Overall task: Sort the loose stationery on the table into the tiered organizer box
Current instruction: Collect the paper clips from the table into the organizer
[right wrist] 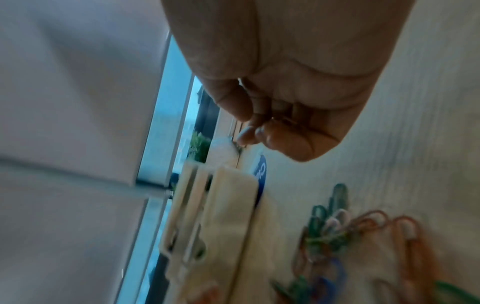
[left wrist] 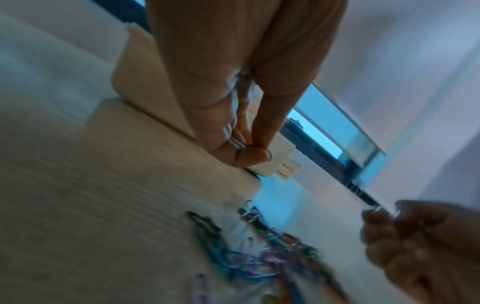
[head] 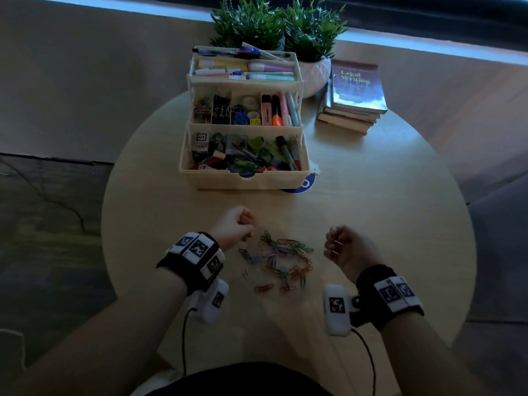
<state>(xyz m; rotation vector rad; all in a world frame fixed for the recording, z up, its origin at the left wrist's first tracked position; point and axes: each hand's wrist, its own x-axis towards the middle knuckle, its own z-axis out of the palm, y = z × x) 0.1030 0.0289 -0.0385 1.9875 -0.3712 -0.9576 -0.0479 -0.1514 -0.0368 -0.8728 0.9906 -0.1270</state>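
Note:
A pile of coloured paper clips (head: 275, 257) lies on the round wooden table (head: 385, 212) between my two hands. My left hand (head: 246, 227) hovers at the pile's upper left, its fingers curled round a few silvery paper clips (left wrist: 232, 138). On the pile's right my right hand (head: 333, 243) is curled too, and it pinches a paper clip (left wrist: 376, 208). Behind the pile stands the cream tiered organizer box (head: 245, 180), open, with its three tiers full of pens, markers, clips and tape. The pile (right wrist: 363, 228) and the box (right wrist: 228, 207) also show in the right wrist view.
Two potted plants (head: 278, 27) stand behind the box. A stack of books (head: 354, 95) sits at the back right. A blue round sticker (head: 303, 185) peeks out from under the box's right corner. The table's edge curves close on both sides.

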